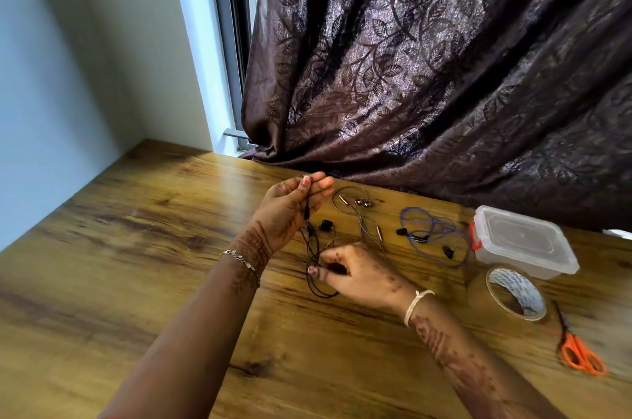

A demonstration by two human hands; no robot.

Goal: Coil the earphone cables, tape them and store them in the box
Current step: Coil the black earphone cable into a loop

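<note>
The black earphone cable (313, 247) is pinched by the left hand (290, 210) above the worktop (136, 247) and by the right hand (359, 273) lower down. Grey earphones (359, 213) and blue earphones (431, 237) lie loose. The plastic box (523, 244) is lidded; its contents cannot be told.

1. The table (136, 247) is warm brown wood with dark grain streaks.
2. The curtain (427, 76) is dark brown-purple with a leaf pattern.
3. One cable (313, 247) is black, one (362, 213) grey-silver, one (431, 230) blue.
4. The box (523, 244) is clear with a red-orange clasp.
5. The tape (513, 295) looks tan; its core seems printed.
6. The scissors (578, 350) have orange handles.
7. The wall (68, 59) is pale.
</note>
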